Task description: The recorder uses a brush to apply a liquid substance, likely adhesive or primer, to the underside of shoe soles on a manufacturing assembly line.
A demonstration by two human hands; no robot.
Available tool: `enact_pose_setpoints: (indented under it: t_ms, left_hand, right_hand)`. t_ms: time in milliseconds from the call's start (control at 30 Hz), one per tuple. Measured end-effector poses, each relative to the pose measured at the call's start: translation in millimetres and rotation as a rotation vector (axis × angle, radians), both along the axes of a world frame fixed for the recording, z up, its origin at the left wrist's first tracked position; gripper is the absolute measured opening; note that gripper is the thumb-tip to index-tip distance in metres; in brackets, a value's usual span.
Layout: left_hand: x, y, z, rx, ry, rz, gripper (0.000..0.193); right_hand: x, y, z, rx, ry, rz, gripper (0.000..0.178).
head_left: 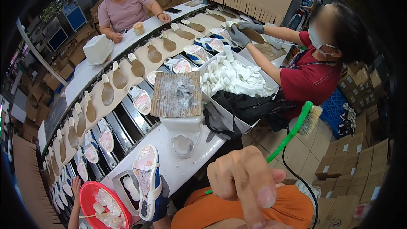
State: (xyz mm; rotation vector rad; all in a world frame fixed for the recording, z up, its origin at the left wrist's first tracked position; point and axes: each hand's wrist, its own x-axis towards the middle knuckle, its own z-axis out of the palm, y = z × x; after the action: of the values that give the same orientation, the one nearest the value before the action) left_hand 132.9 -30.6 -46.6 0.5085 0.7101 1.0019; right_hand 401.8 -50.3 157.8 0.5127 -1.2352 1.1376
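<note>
My right hand [243,176] is bare, its fingers curled round the green handle of a brush [288,138]. The brush's pale bristles stick out beyond the hand at the upper right. Over the table's near edge, my left hand [164,191], in a dark glove, grips a wedge sandal [146,171] from behind. White straps and blue sides show on the sandal, and its patchy pinkish underside faces me. Most of the left hand's fingers are hidden behind it. Beside it on the table stands a small clear bowl [182,145].
A red basin [101,191] of clear cups sits lower left, near another person's hand [76,186]. Sandals and soles [154,54] line a curved conveyor. A cardboard-topped stand [176,95] adjoins a box of white cloths [233,76]. A gloved co-worker [316,65] holds a sole; another person [127,8] sits opposite.
</note>
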Motion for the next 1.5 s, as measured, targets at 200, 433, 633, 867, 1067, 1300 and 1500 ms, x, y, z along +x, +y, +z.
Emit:
enact_pose_setpoints:
  t_ms: [200,433,633,867,1067,1300,1500]
  left_hand:
    - [-1.9,0.2,-1.2,0.018,-0.019,-0.006,0.045]
    - [-9.7,0.5,-6.0,0.016,-0.119,-0.045,0.043]
    - [-7.4,5.5,-1.1,0.019,-0.288,-0.131,0.043]
    - [13.3,-12.1,17.9,0.18,0.16,0.022,0.037]
    - [9.2,-4.0,16.6,0.158,0.074,-0.084,0.044]
    - [23.3,13.8,15.0,0.15,0.658,-0.024,0.038]
    - [36.8,69.9,18.0,0.097,0.239,-0.051,0.061]
  right_hand:
    - [0.3,0.8,-33.0,-0.472,-0.103,0.031,0.05]
    - [-7.3,-0.7,-98.3,-0.98,-0.597,-0.03,0.027]
    - [-4.5,-9.4,-127.9,-1.031,-0.58,-0.127,0.027]
    - [-12.3,-14.9,-124.3,-1.026,-0.681,-0.094,0.021]
    - [-19.6,-20.0,-134.7,-1.112,-0.795,-0.052,0.02]
    - [-12.2,-14.6,-137.5,-1.202,-1.094,-0.506,0.039]
    - [17.4,0.2,-107.0,-0.832,-1.214,-0.959,0.025]
